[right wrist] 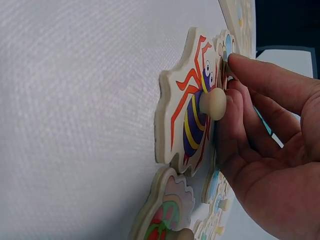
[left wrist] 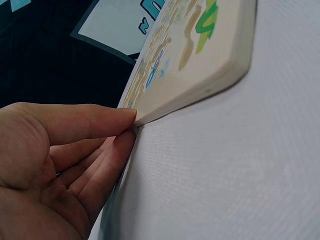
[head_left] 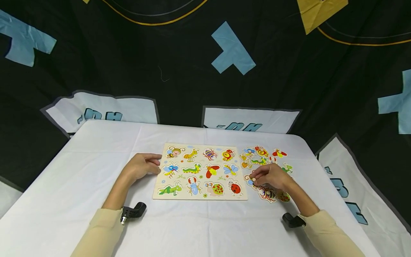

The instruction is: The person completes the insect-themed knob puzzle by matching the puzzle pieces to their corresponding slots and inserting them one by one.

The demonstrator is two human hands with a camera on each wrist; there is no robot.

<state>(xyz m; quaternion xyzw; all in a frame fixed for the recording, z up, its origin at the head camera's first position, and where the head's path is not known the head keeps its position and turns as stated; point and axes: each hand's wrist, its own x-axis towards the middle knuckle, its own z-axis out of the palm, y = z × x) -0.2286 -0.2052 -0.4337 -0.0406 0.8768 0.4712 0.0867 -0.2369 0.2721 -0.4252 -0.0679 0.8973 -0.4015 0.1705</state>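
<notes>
A wooden peg puzzle board (head_left: 200, 172) printed with colourful insects lies flat on the white table. At its left edge is my left hand (head_left: 142, 167); in the left wrist view, the thumb (left wrist: 95, 122) and fairly straight fingers touch the board's side. Right of the board, my right hand (head_left: 271, 175) reaches into a group of loose pieces. Its thumb and fingertips pinch at the knob of a puzzle piece (head_left: 248, 181), which is partly hidden by the hand. Closest to the right wrist camera is a spider piece (right wrist: 192, 117) with a round wooden knob (right wrist: 215, 104).
More loose insect pieces, among them a red-winged one (head_left: 279, 153) and a green caterpillar (head_left: 258, 161), lie beyond my right hand. A snail piece (head_left: 283, 196) lies partly under the wrist. Behind the table (head_left: 106, 142) hangs a dark cloth (head_left: 179, 60).
</notes>
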